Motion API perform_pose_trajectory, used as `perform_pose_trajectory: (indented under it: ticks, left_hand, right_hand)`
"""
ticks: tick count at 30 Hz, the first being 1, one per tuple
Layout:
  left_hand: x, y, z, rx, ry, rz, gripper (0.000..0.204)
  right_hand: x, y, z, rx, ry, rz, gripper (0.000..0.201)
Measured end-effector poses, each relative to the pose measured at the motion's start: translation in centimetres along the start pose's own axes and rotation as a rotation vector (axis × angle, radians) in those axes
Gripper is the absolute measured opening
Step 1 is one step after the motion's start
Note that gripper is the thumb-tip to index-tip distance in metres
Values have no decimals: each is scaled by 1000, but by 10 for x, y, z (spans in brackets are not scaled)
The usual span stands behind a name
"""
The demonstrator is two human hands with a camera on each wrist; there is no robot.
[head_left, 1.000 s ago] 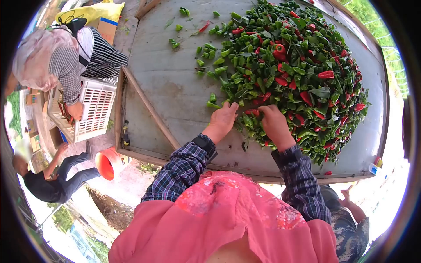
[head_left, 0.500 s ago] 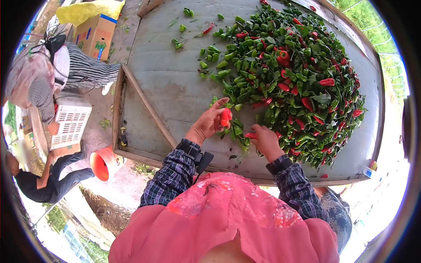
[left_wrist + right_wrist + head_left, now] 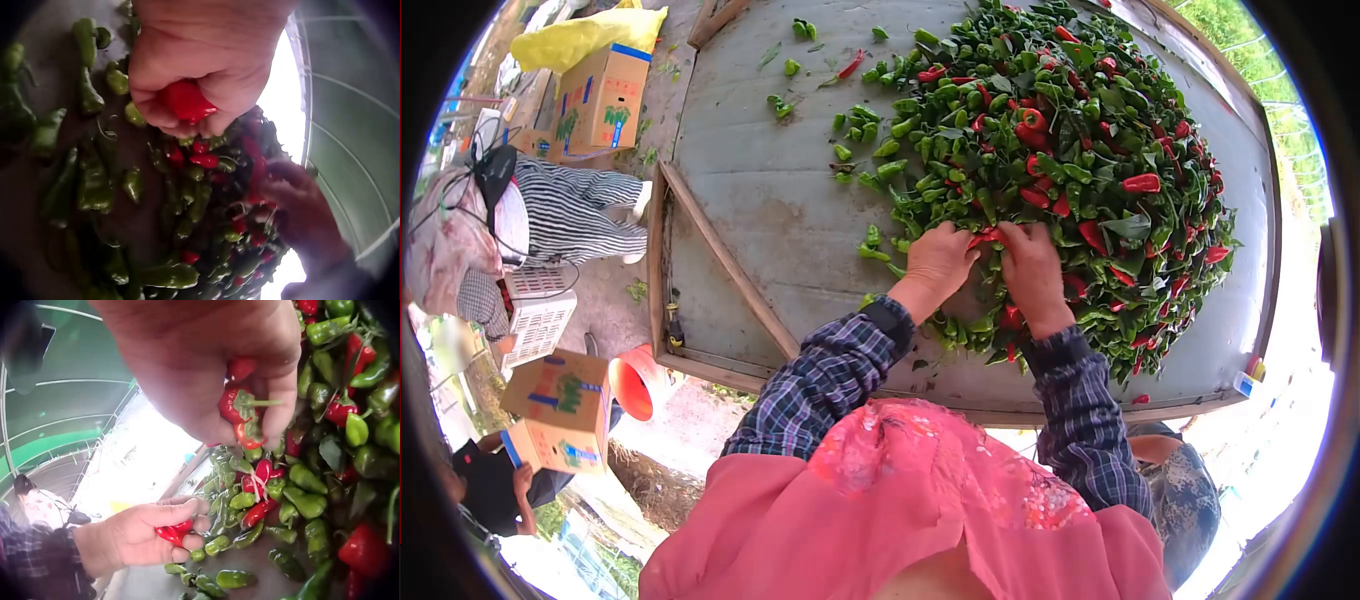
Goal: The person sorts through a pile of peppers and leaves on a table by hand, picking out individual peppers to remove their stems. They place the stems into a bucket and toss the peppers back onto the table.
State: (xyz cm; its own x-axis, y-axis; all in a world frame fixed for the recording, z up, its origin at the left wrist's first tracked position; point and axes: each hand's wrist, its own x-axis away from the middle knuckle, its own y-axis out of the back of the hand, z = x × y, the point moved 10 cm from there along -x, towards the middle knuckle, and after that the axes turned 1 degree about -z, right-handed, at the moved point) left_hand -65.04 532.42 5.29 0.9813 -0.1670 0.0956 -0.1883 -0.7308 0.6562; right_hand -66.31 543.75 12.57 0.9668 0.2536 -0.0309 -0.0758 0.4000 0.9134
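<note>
Head view: two hands meet at the left, near edge of one large heap of peppers [image 3: 1090, 160], which fills the right part of the table [image 3: 750, 220].
Left hand [image 3: 940, 260]: fingers curled in, wrapped round a red pepper [image 3: 187, 103]; whether it holds just one I cannot tell.
Right hand [image 3: 1033, 265]: thumb and fingers closed together on at least two red peppers [image 3: 230, 407] – stem ends outward, one green stem sticking out.
Pepper looks: glossy; mostly green, plump and tapering, with red ones scattered through and leaves mixed in – too dense to count.
Loose peppers: one thin red pepper [image 3: 850, 66] lies apart at the far left of the heap, four green pieces or clumps near it.
Wooden strip [image 3: 730, 262]: one, slanting across the table's left, near corner.
Left of the table: one orange bucket [image 3: 632, 385], a white crate [image 3: 545, 315], one yellow bag [image 3: 585, 35] by a cardboard box [image 3: 605, 100].
People: a person in stripes [image 3: 575, 205], a person carrying a box [image 3: 565, 400], and camouflage clothing [image 3: 1185, 500] at near right.
</note>
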Motion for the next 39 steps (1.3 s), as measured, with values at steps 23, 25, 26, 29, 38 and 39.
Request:
perform_pose_trajectory:
  ticks: [23,25,26,29,38,39]
  left_hand:
    - [68,-9,36,1207,639,376,12]
    - [73,-13,31,1326,647,424,22]
    - [71,-18,26,1328,648,442,22]
    - [51,-28,-1,1042,371,526,36]
    - [51,-106,-91,-355,-331,449,24]
    - [53,-107,-88,-389,-356,501,22]
  right_hand:
    - [103,10,-49,-1529,-644,-67,32]
    - [142,22,-67,-1650,-710,-138,27]
    - [157,26,-76,-1719,-696,-160,26]
    - [200,24,-110,-1759,-850,-266,29]
    - [215,6,-111,-788,-752,73,27]
    - [211,9,-109,-648,-767,103,26]
